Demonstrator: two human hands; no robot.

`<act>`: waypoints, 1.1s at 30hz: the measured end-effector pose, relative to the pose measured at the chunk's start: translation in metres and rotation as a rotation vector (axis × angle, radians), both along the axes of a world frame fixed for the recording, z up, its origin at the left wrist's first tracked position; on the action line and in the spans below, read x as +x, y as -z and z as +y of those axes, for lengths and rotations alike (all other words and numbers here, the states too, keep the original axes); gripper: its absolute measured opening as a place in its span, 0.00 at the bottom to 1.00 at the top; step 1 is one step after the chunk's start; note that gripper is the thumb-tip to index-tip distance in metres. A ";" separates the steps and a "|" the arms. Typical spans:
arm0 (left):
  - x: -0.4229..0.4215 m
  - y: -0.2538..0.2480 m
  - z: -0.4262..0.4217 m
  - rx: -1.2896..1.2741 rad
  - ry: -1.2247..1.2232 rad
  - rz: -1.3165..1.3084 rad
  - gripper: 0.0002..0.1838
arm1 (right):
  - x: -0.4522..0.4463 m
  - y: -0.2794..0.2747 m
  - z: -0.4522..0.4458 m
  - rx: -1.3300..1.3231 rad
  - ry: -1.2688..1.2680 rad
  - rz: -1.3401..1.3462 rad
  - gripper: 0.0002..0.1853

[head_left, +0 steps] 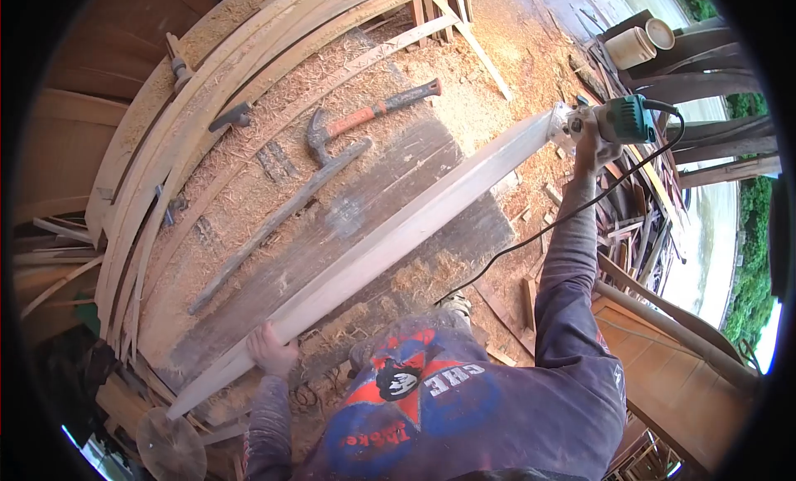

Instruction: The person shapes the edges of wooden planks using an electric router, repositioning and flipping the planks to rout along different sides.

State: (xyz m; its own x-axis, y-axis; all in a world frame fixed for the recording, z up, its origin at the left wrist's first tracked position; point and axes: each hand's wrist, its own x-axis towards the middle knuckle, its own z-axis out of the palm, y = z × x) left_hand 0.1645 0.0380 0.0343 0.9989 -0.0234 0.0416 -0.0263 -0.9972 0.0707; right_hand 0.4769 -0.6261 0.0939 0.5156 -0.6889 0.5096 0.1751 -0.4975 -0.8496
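Note:
A long, pale timber beam (398, 240) lies slantwise across a dark, worn work board (356, 207). Near its lower left end, my left hand (271, 350) is closed over the edge of the beam. My right arm reaches far out to the upper right. There, my right hand (590, 141) grips a teal angle grinder (626, 120), whose head is at the beam's far end. The grinder's disc is hard to make out. A black power cord (580, 209) loops from the tool back toward my body.
A claw hammer (365, 116) with an orange and black handle and a thin grey wood strip (274, 224) lie beyond the beam. Curved planks (199, 108) with clamps (230, 117) line the left. Shavings cover the floor; scrap wood (630, 224) and a bucket (630, 48) are at right.

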 end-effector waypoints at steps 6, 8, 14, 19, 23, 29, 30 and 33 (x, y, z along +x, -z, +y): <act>0.001 -0.001 -0.002 -0.033 0.001 0.018 0.37 | 0.008 0.009 -0.017 -0.028 -0.097 -0.029 0.16; -0.001 -0.001 -0.002 -0.037 0.006 0.007 0.37 | 0.009 0.007 -0.013 0.014 -0.095 -0.044 0.15; -0.004 0.009 0.002 -0.020 0.042 -0.015 0.38 | 0.028 0.023 -0.023 0.015 -0.109 -0.054 0.22; -0.002 0.004 -0.002 0.005 0.035 0.001 0.39 | 0.041 0.007 -0.009 0.003 -0.165 0.028 0.23; -0.006 0.009 0.005 0.039 0.043 -0.004 0.39 | 0.047 0.001 0.002 0.024 -0.196 0.043 0.23; -0.004 0.005 0.006 -0.021 0.061 0.008 0.39 | 0.048 0.003 0.004 -0.030 -0.226 0.051 0.22; -0.007 0.007 0.006 -0.021 0.064 -0.001 0.39 | 0.047 0.006 0.002 -0.027 -0.239 0.050 0.22; -0.009 0.008 0.006 -0.035 0.027 0.019 0.39 | 0.043 0.008 -0.002 -0.046 -0.203 -0.064 0.20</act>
